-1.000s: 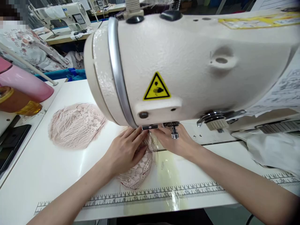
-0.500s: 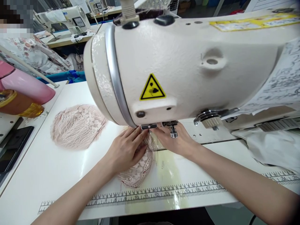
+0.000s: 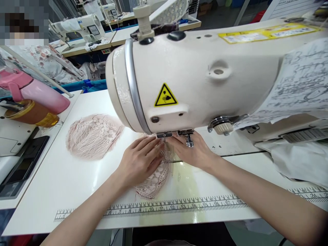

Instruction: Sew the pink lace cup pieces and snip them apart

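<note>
A rounded piece of pale pink lace [image 3: 153, 182] lies partly under the needle area of a cream sewing machine [image 3: 194, 78]. My left hand [image 3: 139, 160] rests on top of it, fingers stretched toward the needle and the thumb tucked in close, pressing the lace down. From the other side, my right hand [image 3: 192, 150] reaches in beside the lace's edge. Its fingers are stretched out and low on the machine bed, with the tips hidden behind the machine head. The needle and presser foot cannot be made out. A second rounded lace piece [image 3: 93, 136] lies flat to the left.
A printed ruler [image 3: 179, 206] runs along the table's front edge. At left are a pink bottle [image 3: 46, 94], a brown-and-yellow cup [image 3: 33, 114] and a dark phone [image 3: 25, 162]. White cloth [image 3: 299, 160] lies right. A person in a floral top [image 3: 48, 63] sits beyond.
The camera view has shifted, so more of the left side shows. Both hands keep nearly the same place at the machine, and the lace under my left hand has advanced slightly toward the needle.
</note>
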A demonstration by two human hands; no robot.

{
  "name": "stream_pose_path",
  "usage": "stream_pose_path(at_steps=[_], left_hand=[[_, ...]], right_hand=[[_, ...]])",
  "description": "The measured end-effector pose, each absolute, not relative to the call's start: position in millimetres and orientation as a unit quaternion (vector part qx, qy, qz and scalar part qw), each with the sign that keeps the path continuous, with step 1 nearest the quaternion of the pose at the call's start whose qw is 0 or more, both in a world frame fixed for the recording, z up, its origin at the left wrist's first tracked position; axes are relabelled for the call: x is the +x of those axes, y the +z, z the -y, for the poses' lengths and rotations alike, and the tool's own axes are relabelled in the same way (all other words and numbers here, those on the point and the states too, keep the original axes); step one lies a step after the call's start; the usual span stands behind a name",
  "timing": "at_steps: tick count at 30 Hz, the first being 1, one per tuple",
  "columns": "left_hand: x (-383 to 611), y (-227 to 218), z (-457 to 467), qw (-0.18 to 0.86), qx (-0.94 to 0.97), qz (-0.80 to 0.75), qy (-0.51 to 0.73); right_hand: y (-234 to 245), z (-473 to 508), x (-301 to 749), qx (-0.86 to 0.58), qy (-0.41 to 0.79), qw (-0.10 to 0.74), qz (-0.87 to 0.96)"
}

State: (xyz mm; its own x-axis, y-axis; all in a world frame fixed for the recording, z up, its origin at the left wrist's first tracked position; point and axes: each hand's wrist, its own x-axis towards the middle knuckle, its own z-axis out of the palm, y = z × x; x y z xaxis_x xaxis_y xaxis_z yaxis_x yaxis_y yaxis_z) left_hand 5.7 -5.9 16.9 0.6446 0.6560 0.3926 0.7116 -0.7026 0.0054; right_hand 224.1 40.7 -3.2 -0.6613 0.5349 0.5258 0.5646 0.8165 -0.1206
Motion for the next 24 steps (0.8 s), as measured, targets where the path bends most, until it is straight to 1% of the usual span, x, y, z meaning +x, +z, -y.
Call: stream_pose_path(at_steps=[2, 4, 7, 9, 11, 14, 16, 18, 19, 22, 24], left_hand=[[7.4, 29.2, 14.6, 0.097, -0.912, 0.334, -0.218], [7.8, 42.0, 26.3, 0.089, -0.928, 0.276, -0.233], [3.3, 54.0, 46.2, 0.028, -0.951, 0.229, -0.205], [-3.4, 54.6, 58.6, 0.002, -0.96, 0.228, -0.166], [-11.2, 50.7, 69.3, 0.024, -0.967, 0.216, -0.13], [-19.6, 42.5, 82.3, 0.102, -0.972, 0.194, -0.079], [-21.4, 38.0, 88.9, 0.136, -0.969, 0.197, -0.067], [-21.1, 35.6, 93.4, 0.134, -0.961, 0.225, -0.086], [-20.6, 35.5, 94.7, 0.116, -0.955, 0.254, -0.105], [-18.6, 41.6, 94.2, 0.008, -0.902, 0.402, -0.157], [-16.5, 51.4, 89.7, -0.062, -0.855, 0.485, -0.171]], right_hand=[[-0.5, -40.2, 224.0, -0.271, -0.074, 0.281, 0.918], [-0.7, -40.3, 225.2, -0.208, -0.094, 0.295, 0.928], [-4.5, -40.6, 227.5, -0.131, -0.077, 0.316, 0.937], [-6.8, -40.4, 228.7, -0.114, -0.051, 0.304, 0.944], [-7.5, -39.9, 229.5, -0.106, -0.014, 0.284, 0.953], [-5.5, -39.1, 230.1, -0.093, 0.035, 0.255, 0.962], [-3.4, -38.7, 230.2, -0.087, 0.051, 0.239, 0.966], [-2.0, -38.3, 230.0, -0.083, 0.061, 0.232, 0.967], [-1.8, -38.2, 229.8, -0.08, 0.065, 0.232, 0.967], [-3.3, -37.7, 228.6, -0.069, 0.064, 0.239, 0.966], [-4.7, -37.6, 228.0, -0.073, 0.041, 0.254, 0.964]])
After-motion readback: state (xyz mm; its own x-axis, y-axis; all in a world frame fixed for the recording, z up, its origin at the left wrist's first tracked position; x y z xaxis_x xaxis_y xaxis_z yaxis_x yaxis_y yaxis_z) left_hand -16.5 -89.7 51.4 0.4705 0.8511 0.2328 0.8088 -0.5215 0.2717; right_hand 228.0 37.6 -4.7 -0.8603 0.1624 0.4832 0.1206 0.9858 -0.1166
